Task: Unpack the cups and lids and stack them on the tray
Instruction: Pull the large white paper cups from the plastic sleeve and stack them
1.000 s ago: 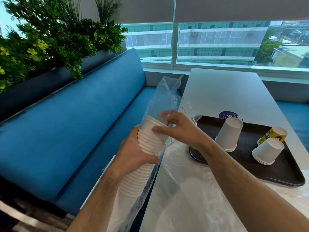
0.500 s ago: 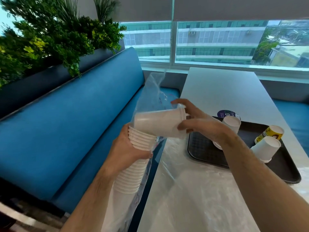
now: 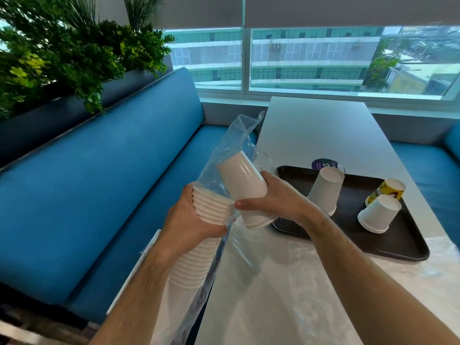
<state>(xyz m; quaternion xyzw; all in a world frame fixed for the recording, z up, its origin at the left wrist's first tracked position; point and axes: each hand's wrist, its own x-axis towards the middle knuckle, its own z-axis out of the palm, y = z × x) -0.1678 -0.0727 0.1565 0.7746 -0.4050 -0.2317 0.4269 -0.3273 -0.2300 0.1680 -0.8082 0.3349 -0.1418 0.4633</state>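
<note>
Cups (image 3: 242, 189): small nested batch, upside down, grasped by right hand (image 3: 276, 202); left hand (image 3: 189, 220) clutches bagged stack (image 3: 206, 220). Risk: loose plastic bag (image 3: 239, 135) snagging, batch toppling on tray (image 3: 398, 245).

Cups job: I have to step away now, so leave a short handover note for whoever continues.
Left hand grips the long stack of white cups, still in its plastic sleeve.
Right hand holds a few nested cups, bottom up, free of the sleeve.
Done: two short white stacks and a yellow cup are on the black tray.
Left: set these down, empty the sleeve. No lids in view.
</note>
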